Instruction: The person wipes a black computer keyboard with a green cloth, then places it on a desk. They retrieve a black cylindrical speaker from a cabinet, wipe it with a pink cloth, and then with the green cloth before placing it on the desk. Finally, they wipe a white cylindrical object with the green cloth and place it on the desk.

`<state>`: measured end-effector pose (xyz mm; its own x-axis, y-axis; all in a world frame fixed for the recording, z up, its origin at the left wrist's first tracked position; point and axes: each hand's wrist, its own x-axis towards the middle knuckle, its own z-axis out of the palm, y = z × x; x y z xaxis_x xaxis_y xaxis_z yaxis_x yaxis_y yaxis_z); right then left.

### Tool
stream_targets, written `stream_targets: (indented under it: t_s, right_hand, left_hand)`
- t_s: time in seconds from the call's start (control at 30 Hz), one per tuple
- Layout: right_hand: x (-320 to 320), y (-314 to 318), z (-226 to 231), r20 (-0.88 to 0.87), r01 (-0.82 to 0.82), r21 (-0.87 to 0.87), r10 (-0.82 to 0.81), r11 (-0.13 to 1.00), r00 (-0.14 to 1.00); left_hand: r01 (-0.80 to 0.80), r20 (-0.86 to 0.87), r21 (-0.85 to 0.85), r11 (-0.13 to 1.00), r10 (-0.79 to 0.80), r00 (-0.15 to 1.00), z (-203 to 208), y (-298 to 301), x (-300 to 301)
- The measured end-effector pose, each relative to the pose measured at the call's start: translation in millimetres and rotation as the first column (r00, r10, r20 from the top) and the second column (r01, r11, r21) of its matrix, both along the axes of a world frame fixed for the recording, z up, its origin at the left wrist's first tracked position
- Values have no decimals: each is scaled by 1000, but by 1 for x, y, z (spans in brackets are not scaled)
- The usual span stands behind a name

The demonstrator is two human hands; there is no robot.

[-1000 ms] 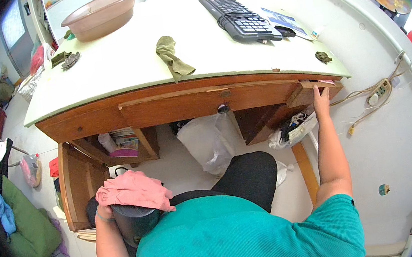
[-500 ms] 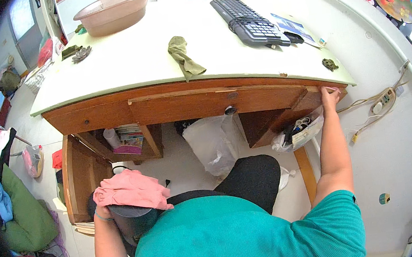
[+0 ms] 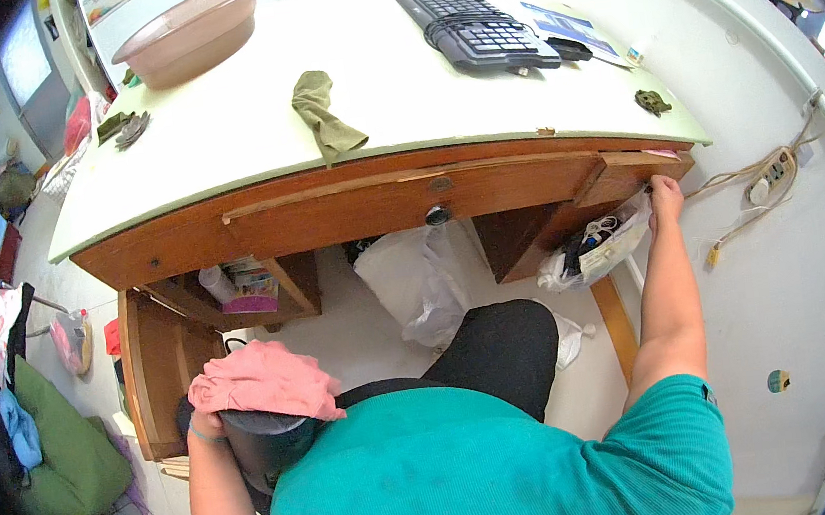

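A crumpled pink cloth [image 3: 265,382] lies over my left knee. My left hand [image 3: 207,426] is closed on its left edge, with the fingers partly hidden beneath it. My right hand [image 3: 667,201] is at the desk's right end, just below the small right drawer [image 3: 633,177]. Its fingers are curled together by the drawer's lower edge and the top of a clear plastic bag [image 3: 601,248]. What they pinch is too small to make out. A bit of pink shows along the drawer's top edge.
An olive sock-like cloth [image 3: 325,116], a keyboard [image 3: 474,30] and a pinkish basin [image 3: 193,34] sit on the desk [image 3: 218,127]. A cabinet door [image 3: 158,375] stands ajar at left. A power strip [image 3: 776,174] hangs by the right wall.
My right hand has moved down from the right drawer's top edge to below its front. My left hand stays on the pink cloth. The view has shifted slightly.
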<state>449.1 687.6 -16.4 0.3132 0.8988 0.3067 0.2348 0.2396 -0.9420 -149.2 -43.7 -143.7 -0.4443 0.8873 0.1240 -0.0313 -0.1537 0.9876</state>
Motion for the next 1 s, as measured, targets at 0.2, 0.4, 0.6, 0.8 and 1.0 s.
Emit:
stream_targets:
  t_s: [0.2,0.4,0.6,0.8,1.0]
  right_hand:
    - [12,-26,9,69,90,-10,-89,996,994]
    - [-2,-66,55,503,-11,524,-299,851,811]
    - [-20,-43,114,964,-19,-137,138,990,226]
    - [-15,-5,111,941,-36,-193,195,981,275]
    - [-13,-45,74,691,-181,268,-58,946,720]
  left_hand:
    - [-14,23,-2,1000,14,1000,2,-4,-3]
    - [-23,45,7,1000,22,999,-2,-4,-5]
    - [-27,59,27,999,25,998,-4,0,-6]
    - [-33,112,74,997,25,993,-4,5,2]
    - [-47,139,28,999,43,989,-11,-11,-6]
